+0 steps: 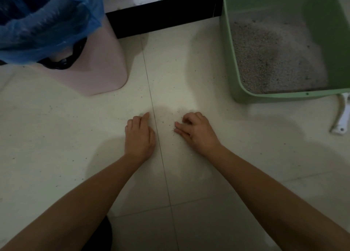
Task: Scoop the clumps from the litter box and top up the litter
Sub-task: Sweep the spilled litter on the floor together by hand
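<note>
Left grip (139, 137) rests clenched and empty on the floor (56, 137); our right grip (198, 132) lies released beside it, fingers flat on the tile. We see the green litter box (284, 97), holding grey litter (274, 57), at two o'clock, and the pink bin (106, 61) at ten.

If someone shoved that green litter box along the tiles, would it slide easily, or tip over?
It probably slides rather than tips: the green litter box looks broad, and the litter spread across its bottom keeps the weight low. That litter likely makes it fairly heavy. The floor looks smooth, so a steady push should move it.
</note>
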Demonstrator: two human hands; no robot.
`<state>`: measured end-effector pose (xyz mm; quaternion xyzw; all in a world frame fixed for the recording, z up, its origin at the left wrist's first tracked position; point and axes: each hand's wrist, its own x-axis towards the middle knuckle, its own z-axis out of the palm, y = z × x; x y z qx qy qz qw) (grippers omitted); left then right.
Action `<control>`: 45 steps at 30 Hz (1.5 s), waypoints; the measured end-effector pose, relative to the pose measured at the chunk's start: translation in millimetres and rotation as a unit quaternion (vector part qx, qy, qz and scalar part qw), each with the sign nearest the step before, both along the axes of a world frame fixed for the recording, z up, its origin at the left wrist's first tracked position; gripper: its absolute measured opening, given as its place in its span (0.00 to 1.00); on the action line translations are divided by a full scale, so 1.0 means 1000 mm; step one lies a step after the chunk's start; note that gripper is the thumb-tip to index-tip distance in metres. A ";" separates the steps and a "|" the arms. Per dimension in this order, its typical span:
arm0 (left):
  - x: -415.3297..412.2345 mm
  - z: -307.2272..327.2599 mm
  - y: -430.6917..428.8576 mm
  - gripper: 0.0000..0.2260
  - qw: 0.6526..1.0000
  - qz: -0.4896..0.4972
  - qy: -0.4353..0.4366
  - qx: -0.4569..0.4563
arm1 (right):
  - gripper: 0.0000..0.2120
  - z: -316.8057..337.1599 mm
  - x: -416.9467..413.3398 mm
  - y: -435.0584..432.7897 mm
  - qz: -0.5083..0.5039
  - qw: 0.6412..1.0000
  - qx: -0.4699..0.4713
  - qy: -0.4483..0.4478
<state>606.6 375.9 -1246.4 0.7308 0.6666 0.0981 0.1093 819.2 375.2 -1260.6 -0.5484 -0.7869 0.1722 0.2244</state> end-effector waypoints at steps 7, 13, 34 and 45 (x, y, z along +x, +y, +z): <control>0.003 0.000 -0.005 0.21 0.999 -0.022 -0.041 -0.005 | 0.05 -0.012 -0.005 0.012 0.052 0.998 0.029 -0.011; 0.017 -0.011 -0.013 0.18 0.995 -0.055 -0.078 0.032 | 0.04 0.002 -0.009 0.010 0.039 0.998 -0.022 -0.032; 0.083 -0.017 -0.012 0.06 0.979 0.013 -0.192 0.063 | 0.05 0.015 0.058 -0.006 -0.214 0.972 -0.094 0.036; 0.043 0.001 0.014 0.09 0.981 -0.188 -0.050 -0.013 | 0.06 0.049 0.028 0.034 -0.180 0.978 -0.056 0.086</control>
